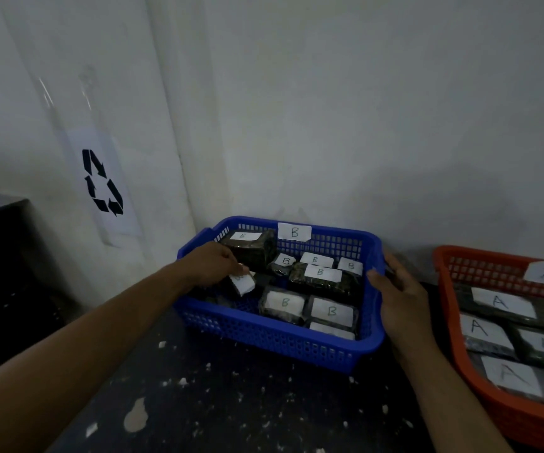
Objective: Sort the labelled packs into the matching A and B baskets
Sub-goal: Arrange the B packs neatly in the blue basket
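While the right hand (401, 299) grips the blue basket (264, 335) by its right rim, the left hand (216, 266) pinches a labelled pack (243, 284) inside.

Dim here, flat grey-blue light, colours muted. Broad soft shadow spreads on the wall (460, 191) at three o'clock. Thin glare streaks on the glossy white sheet (68, 93) at ten. Edges bend, wide-angle stretch. The orange basket (492, 269) at four smears, its A labels (499, 302) soft. The B labels (332, 311) in the blue basket (296, 341) at centre read sharper. The table (231, 403) at six looks grainy.
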`<state>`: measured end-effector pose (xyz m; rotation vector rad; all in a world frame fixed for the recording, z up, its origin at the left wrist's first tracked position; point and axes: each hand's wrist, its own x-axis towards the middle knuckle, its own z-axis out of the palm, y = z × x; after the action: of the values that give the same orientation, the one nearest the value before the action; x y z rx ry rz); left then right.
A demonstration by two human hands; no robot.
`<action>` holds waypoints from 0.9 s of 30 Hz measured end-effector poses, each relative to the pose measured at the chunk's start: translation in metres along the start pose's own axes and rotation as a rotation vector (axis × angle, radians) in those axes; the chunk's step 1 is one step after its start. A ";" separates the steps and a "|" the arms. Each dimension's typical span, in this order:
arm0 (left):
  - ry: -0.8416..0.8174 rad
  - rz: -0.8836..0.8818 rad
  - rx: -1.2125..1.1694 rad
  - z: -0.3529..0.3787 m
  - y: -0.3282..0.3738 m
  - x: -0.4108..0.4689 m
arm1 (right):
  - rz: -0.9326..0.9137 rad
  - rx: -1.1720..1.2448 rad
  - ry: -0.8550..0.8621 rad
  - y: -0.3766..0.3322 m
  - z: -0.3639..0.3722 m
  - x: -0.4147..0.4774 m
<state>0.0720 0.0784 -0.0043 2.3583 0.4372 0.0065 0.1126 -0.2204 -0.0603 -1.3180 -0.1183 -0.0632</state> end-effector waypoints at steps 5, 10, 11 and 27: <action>-0.051 0.025 0.156 0.008 0.001 -0.001 | -0.008 0.010 0.006 0.000 0.000 0.000; -0.036 0.079 0.255 0.006 0.004 -0.004 | -0.022 0.011 0.007 -0.001 0.001 -0.001; -0.021 0.079 0.215 0.004 0.005 -0.005 | -0.022 0.017 0.007 -0.001 0.000 -0.001; -0.473 0.248 0.347 0.031 0.040 -0.035 | -0.003 0.033 0.022 -0.007 0.002 -0.005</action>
<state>0.0555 0.0197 0.0042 2.6262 -0.0945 -0.5387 0.1064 -0.2199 -0.0541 -1.2836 -0.1025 -0.0782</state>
